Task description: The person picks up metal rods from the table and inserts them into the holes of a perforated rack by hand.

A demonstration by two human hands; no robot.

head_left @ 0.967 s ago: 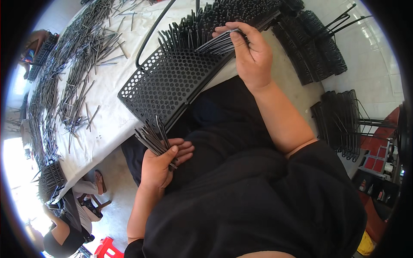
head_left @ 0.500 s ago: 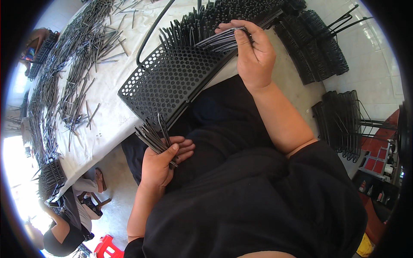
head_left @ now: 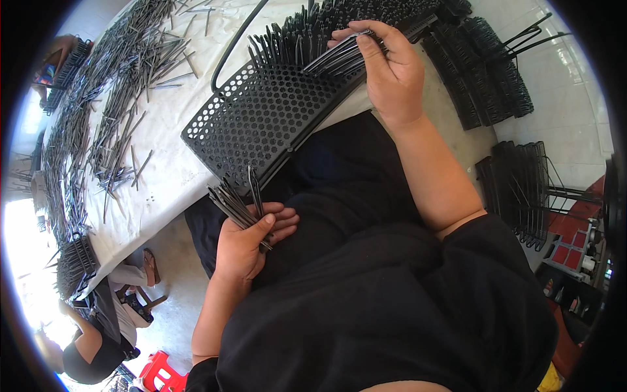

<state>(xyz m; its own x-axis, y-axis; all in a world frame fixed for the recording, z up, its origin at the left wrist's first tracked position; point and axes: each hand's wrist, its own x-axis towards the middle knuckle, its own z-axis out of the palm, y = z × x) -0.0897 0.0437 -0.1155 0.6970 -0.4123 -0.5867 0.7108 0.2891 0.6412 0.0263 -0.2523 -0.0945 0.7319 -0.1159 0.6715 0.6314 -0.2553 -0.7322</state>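
A black perforated rack [head_left: 248,121] lies along the near table edge, above my lap. Dense rows of slim dark metal tweezers [head_left: 366,23] stand upright in the holes of its far part. My left hand [head_left: 251,238] is closed round a bundle of tweezers [head_left: 232,204] near the rack's lower left corner; one pair sticks up apart from the others. My right hand [head_left: 395,72] grips a fanned row of tweezers [head_left: 336,57] between thumb and fingers, over the rack beside the standing rows. Whether these tips sit in holes is hidden.
Loose tweezers [head_left: 124,98] are heaped over the white-covered table [head_left: 176,144] on the left. Filled black racks [head_left: 480,72] and more wire-handled racks [head_left: 516,189] stand at right. A co-worker [head_left: 91,346] sits at lower left by a red stool [head_left: 160,374].
My right hand has shifted slightly up and right, still with its row of tweezers. In my left hand, the separate pair stands a little higher and more upright. The whole view has shifted slightly.
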